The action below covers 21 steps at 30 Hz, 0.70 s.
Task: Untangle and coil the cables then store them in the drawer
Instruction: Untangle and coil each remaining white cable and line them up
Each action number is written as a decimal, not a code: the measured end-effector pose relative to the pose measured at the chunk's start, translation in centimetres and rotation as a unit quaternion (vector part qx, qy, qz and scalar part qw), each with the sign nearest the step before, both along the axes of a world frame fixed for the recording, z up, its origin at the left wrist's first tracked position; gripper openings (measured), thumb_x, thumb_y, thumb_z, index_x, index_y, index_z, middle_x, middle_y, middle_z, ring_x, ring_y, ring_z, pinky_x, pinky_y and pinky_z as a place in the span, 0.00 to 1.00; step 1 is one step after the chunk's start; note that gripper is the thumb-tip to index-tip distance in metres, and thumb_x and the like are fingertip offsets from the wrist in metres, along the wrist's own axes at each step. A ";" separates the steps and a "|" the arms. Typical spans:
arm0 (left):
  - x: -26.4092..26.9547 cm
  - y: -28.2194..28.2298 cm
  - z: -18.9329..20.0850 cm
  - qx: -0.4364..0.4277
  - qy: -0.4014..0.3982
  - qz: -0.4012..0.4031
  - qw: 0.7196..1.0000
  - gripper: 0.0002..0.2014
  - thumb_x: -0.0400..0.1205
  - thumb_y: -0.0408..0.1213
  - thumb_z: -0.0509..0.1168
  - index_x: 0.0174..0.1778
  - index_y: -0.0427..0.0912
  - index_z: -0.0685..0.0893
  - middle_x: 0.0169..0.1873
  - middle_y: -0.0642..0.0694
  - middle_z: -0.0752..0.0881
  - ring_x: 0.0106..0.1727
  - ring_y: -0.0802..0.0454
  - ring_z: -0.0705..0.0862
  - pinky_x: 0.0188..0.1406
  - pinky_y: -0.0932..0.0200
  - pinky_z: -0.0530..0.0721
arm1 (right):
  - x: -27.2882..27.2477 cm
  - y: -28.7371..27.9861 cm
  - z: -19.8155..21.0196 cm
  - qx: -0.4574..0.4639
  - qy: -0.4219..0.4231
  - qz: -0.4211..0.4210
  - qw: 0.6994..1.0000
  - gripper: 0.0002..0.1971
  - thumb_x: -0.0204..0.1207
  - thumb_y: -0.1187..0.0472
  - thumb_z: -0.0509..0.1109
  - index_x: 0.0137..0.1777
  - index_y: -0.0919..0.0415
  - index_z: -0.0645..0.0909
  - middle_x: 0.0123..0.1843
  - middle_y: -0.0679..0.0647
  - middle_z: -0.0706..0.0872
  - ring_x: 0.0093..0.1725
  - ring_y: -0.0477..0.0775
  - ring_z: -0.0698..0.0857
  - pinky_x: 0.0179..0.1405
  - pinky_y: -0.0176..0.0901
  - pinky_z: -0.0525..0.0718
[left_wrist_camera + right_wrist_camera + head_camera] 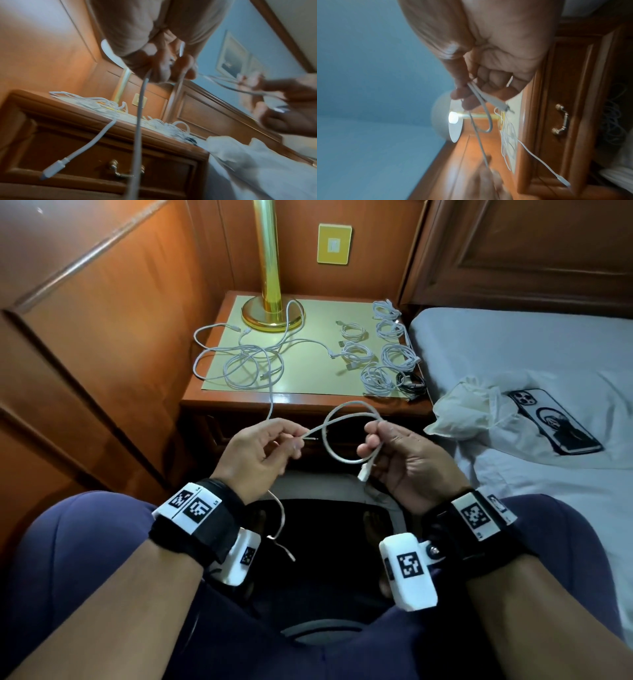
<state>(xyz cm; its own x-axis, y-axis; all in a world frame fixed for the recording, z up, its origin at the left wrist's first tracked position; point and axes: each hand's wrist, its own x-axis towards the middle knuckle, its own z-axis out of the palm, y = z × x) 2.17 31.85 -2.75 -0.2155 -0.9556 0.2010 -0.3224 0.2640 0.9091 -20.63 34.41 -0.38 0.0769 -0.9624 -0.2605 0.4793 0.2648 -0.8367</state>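
A white cable (pixel 352 409) spans my two hands above my lap. My left hand (pixel 294 438) pinches a stretch of it; from there it runs up to the tangled white pile (pixel 246 361) on the nightstand (pixel 308 400). My right hand (pixel 370 440) grips a loop of the cable, and a white plug (pixel 363 473) pokes out below its fingers. The right wrist view shows the fingers (pixel 471 94) curled round doubled cable (pixel 488 121). Several coiled white cables (pixel 387 350) and a black coil (pixel 411 381) lie at the nightstand's right. The drawer (pixel 85 155) is closed, with a brass handle (pixel 120 171).
A brass lamp (pixel 270 268) stands at the back of the nightstand. The bed (pixel 513 344) is to the right, with a phone (pixel 555 421) and a crumpled white bag (pixel 466 412) on it. Wood panelling closes the left side. My knees frame the bottom.
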 end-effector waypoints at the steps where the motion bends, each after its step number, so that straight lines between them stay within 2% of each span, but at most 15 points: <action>1: 0.6 -0.5 0.0 -0.012 -0.015 0.018 1.000 0.07 0.84 0.30 0.69 0.51 0.47 0.90 0.33 0.50 0.87 0.28 0.53 0.80 0.33 0.62 0.80 | -0.6 -0.2 0.3 0.001 -0.012 -0.026 1.000 0.08 0.79 0.58 0.65 0.48 0.61 0.83 0.30 0.48 0.84 0.33 0.46 0.87 0.29 0.38 0.84; 3: 2.0 -1.7 0.2 -0.040 -0.039 0.086 0.995 0.07 0.83 0.31 0.70 0.47 0.47 0.92 0.32 0.49 0.89 0.34 0.52 0.84 0.43 0.61 0.82 | -1.8 -0.5 0.8 -0.007 -0.026 -0.064 0.998 0.10 0.85 0.59 0.61 0.47 0.59 0.83 0.29 0.46 0.82 0.32 0.44 0.86 0.27 0.37 0.82; 5: 3.6 -2.8 0.5 -0.066 -0.058 0.153 0.984 0.06 0.82 0.34 0.72 0.44 0.50 0.91 0.33 0.52 0.90 0.37 0.58 0.85 0.46 0.64 0.82 | -2.9 -0.6 1.3 -0.022 -0.029 -0.086 0.996 0.11 0.86 0.58 0.60 0.47 0.56 0.83 0.30 0.44 0.82 0.32 0.43 0.85 0.26 0.34 0.78; 7: 4.4 -2.9 0.5 -0.092 -0.091 0.183 0.974 0.05 0.81 0.36 0.73 0.43 0.51 0.91 0.34 0.55 0.90 0.37 0.64 0.86 0.46 0.69 0.82 | -3.4 -0.5 1.5 -0.038 -0.018 -0.103 0.994 0.11 0.86 0.58 0.60 0.48 0.57 0.83 0.30 0.45 0.83 0.32 0.43 0.85 0.24 0.33 0.76; 9: 4.1 -2.4 0.2 -0.126 -0.140 0.186 0.964 0.03 0.80 0.36 0.74 0.42 0.47 0.92 0.33 0.55 0.88 0.35 0.67 0.83 0.39 0.79 0.76 | -3.2 -0.4 1.3 -0.061 0.017 -0.120 0.991 0.10 0.86 0.61 0.61 0.49 0.60 0.84 0.32 0.49 0.85 0.33 0.46 0.86 0.25 0.34 0.73; 11: 3.0 -1.4 -0.3 -0.169 -0.190 0.159 0.954 0.02 0.80 0.36 0.74 0.42 0.46 0.92 0.34 0.52 0.88 0.33 0.62 0.81 0.39 0.77 0.76 | -2.6 -0.2 0.8 -0.098 0.082 -0.133 0.983 0.10 0.85 0.62 0.64 0.49 0.61 0.86 0.34 0.52 0.88 0.35 0.49 0.87 0.28 0.36 0.71; 13: 1.6 -0.5 -0.7 -0.192 -0.228 0.108 0.948 0.03 0.80 0.40 0.71 0.42 0.48 0.90 0.37 0.54 0.87 0.37 0.55 0.85 0.40 0.59 0.85 | -2.0 0.1 0.5 -0.140 0.181 -0.129 0.965 0.09 0.85 0.61 0.66 0.48 0.58 0.89 0.36 0.53 0.90 0.37 0.50 0.88 0.30 0.35 0.74; 15: 0.2 0.5 -0.7 -0.199 -0.239 0.066 0.948 0.03 0.80 0.40 0.70 0.42 0.49 0.89 0.39 0.55 0.86 0.36 0.56 0.84 0.35 0.54 0.86 | -1.4 0.4 0.3 -0.169 0.262 -0.114 0.944 0.09 0.85 0.63 0.67 0.49 0.58 0.89 0.37 0.53 0.91 0.38 0.47 0.89 0.33 0.31 0.77; 18: -1.3 1.5 -0.4 -0.208 -0.218 -0.018 0.953 0.07 0.81 0.39 0.65 0.43 0.48 0.89 0.40 0.57 0.84 0.34 0.62 0.78 0.34 0.56 0.85 | -0.6 0.7 -0.2 -0.200 0.327 -0.101 0.918 0.07 0.83 0.65 0.69 0.48 0.58 0.90 0.37 0.53 0.92 0.38 0.45 0.90 0.43 0.30 0.83; 21: -1.9 2.1 0.2 -0.216 -0.160 -0.082 0.960 0.06 0.82 0.29 0.69 0.43 0.41 0.90 0.40 0.55 0.85 0.39 0.60 0.84 0.40 0.66 0.83 | -0.2 0.8 -1.2 -0.207 0.392 -0.064 0.894 0.06 0.82 0.61 0.72 0.47 0.52 0.91 0.37 0.49 0.93 0.41 0.45 0.92 0.49 0.39 0.87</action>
<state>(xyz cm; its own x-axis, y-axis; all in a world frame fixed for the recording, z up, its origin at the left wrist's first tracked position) 0.27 33.94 -2.52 -0.4723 -0.7459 0.4696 -0.4881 0.6650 0.5653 -20.86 35.20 -1.56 -0.0906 -0.9765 0.1953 -0.2936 -0.1612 -0.9422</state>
